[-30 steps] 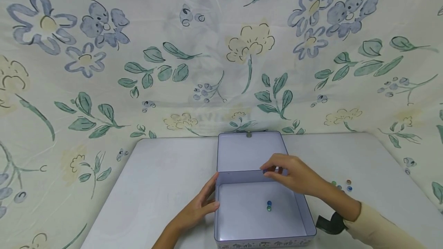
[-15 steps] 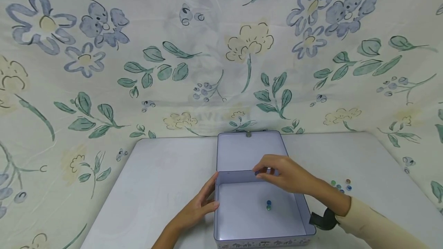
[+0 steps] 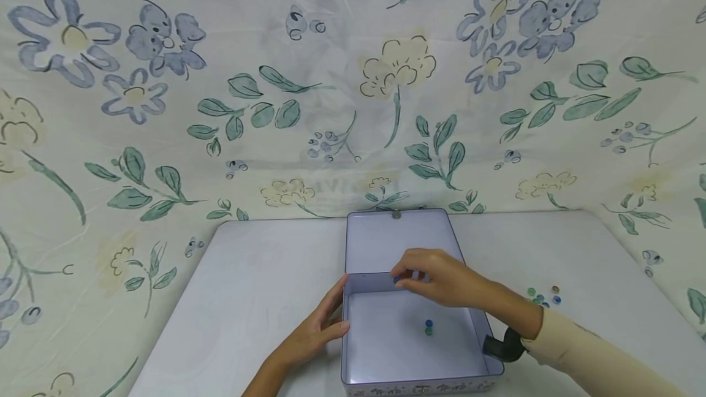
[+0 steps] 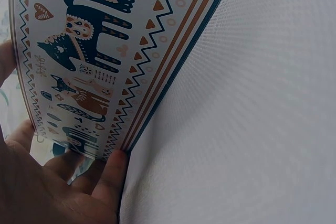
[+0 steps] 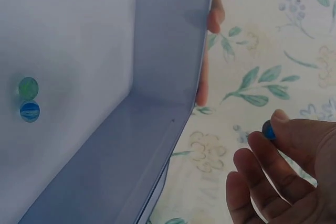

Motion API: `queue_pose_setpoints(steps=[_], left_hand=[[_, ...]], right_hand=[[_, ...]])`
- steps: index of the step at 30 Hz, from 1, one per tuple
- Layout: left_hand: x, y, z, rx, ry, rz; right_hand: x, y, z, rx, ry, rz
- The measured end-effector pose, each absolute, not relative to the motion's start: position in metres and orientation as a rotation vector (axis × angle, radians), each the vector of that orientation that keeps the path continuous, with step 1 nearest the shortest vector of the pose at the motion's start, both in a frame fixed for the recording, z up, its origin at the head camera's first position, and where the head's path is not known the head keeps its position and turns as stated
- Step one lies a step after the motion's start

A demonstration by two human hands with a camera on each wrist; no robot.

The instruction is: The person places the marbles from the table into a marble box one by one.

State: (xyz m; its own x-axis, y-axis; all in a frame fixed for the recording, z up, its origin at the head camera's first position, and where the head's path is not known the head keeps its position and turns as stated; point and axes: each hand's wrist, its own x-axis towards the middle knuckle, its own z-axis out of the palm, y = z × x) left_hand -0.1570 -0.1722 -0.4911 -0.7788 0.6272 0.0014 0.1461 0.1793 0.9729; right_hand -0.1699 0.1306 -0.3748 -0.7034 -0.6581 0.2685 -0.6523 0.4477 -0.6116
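Looks like a screened-off tabletop station; the kind of building is staying unclear. A smooth white bench with rounded far corners [image 3: 265, 268] is filling the lower area. A creased, off-white, cloth-like sheet printed with blue and yellow flowers and green leaves [image 3: 342, 78] is hanging behind it and closing in both sides. The sheet is hiding any wider room, so home, lab or office isn't showing.

White tabletop [image 3: 265, 274] with floral-printed backdrop [image 3: 342, 90].
Backdrop: off-white, creased; bore blue flowers, pale-yellow blooms, green leaf sprigs; stood behind the tabletop, whose far corners were rounded.
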Motion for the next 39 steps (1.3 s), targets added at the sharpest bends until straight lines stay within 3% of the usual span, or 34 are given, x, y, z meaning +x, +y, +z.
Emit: queue_pose_setpoints(steps=[39], left_hand=[[-0.157, -0.174, -0.490, 0.745, 2.034, 1.630]], right_hand=[[-0.184, 0.099, -0.400, -1.185, 2.560, -0.917]])
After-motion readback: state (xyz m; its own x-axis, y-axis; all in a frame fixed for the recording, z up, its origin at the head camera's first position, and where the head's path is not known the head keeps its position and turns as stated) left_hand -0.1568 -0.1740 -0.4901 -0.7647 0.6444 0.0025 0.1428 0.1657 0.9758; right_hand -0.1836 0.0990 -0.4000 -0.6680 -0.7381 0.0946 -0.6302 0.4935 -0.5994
